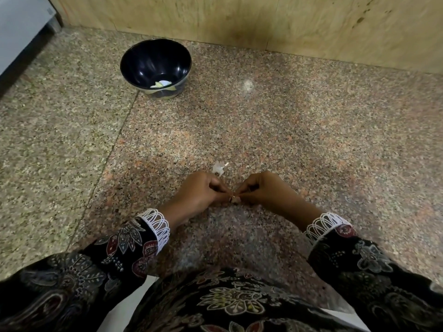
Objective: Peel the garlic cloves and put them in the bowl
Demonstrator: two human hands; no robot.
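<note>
Glossy black round bowl (155,68) sits far left on the speckled granite counter (311,140), pale bits inside. Left hand (196,195) and right hand (266,190) both pinch one small pale garlic clove (233,198) between curled fingertips, papery white peel scrap (219,168) just beyond.

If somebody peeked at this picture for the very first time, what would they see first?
Probably the two hands, the left hand and the right hand, meeting low in the middle and pinching a small garlic clove between their fingertips. Next, the shiny dark bowl far off at the upper left on the speckled stone counter, with a few pale pieces at its bottom. A little white scrap of peel lies just beyond the hands.
</note>
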